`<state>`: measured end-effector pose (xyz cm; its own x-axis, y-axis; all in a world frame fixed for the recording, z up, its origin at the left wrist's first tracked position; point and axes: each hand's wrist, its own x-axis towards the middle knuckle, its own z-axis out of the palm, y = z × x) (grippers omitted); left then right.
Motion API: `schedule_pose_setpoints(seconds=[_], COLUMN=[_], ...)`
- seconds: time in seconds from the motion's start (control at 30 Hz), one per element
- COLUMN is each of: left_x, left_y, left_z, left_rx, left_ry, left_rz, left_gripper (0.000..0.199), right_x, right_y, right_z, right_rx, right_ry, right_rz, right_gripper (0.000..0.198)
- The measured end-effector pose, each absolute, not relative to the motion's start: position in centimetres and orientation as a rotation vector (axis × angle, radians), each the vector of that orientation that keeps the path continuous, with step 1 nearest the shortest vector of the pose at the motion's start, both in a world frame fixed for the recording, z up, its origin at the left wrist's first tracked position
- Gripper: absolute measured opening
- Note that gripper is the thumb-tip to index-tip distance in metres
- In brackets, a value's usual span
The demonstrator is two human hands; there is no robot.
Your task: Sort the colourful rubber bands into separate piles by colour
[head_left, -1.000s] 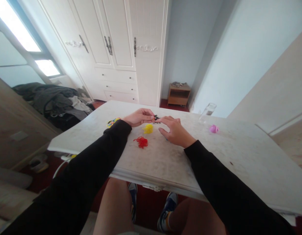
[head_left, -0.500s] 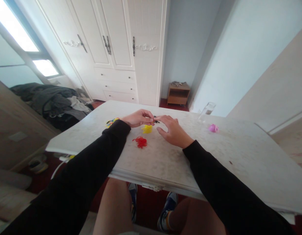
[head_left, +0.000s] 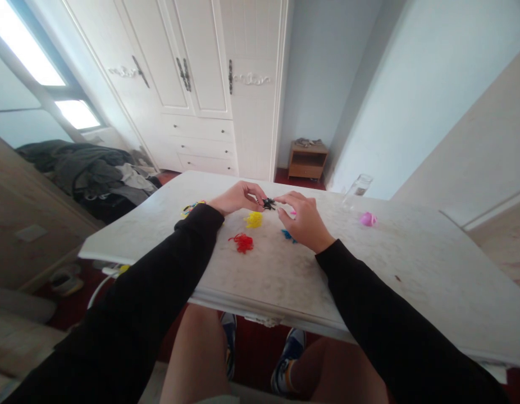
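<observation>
At the table's middle, my left hand (head_left: 240, 198) has its thumb and fingertips closed at the left edge of a small tangle of black rubber bands (head_left: 269, 204). Just right of that tangle is my right hand (head_left: 305, 223), thumb and forefinger apart, forefinger tip close to the black bands. A yellow bunch (head_left: 254, 219) lies below my left fingers, with a red bunch (head_left: 243, 243) nearer me. My right hand partly covers a blue bunch (head_left: 288, 235) and a pink bit (head_left: 293, 212). Beside my left wrist is a mixed-colour pile (head_left: 191, 209), partly hidden by the sleeve.
On the right of the pale table (head_left: 369, 280) stand a clear glass jar (head_left: 360, 188) and a pink-purple object (head_left: 368, 219). A white wardrobe (head_left: 201, 134) and a small wooden nightstand (head_left: 307, 160) are beyond it. Dark clothes (head_left: 87, 174) are heaped at left.
My hands have drawn slightly apart, the right one shifting right. More of the black tangle shows between them, and the blue and pink bits have come into sight.
</observation>
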<state>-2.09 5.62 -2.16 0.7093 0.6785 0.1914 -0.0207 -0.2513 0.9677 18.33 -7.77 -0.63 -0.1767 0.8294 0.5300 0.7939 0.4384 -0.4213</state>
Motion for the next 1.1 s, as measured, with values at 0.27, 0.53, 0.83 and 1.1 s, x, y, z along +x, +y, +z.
schedule_pose_setpoints(seconds=[0.27, 0.53, 0.83, 1.1], left_x=[-2.1, -2.1, -1.4, -1.6], left_y=[5.3, 5.3, 5.3, 7.2], left_z=[-1.8, -1.8, -2.3, -3.7], left_rx=[1.947, 1.866, 1.853, 1.977], left_ry=[0.520, 0.475, 0.553, 0.885], left_rz=[0.607, 0.715, 0.728, 0.939], left_gripper=[0.031, 0.027, 0.033, 0.018], right_x=[18.2, 18.1, 18.0, 18.3], right_y=[-7.9, -7.9, -8.0, -7.8], right_z=[-0.7, -0.7, -0.8, -0.8], right_rx=[-1.360, -1.374, -1.371, -1.412], right_ry=[-1.973, -1.998, -2.055, -1.958], right_rz=[0.066, 0.087, 0.120, 0.089], right_gripper=[0.028, 0.029, 0.034, 0.030])
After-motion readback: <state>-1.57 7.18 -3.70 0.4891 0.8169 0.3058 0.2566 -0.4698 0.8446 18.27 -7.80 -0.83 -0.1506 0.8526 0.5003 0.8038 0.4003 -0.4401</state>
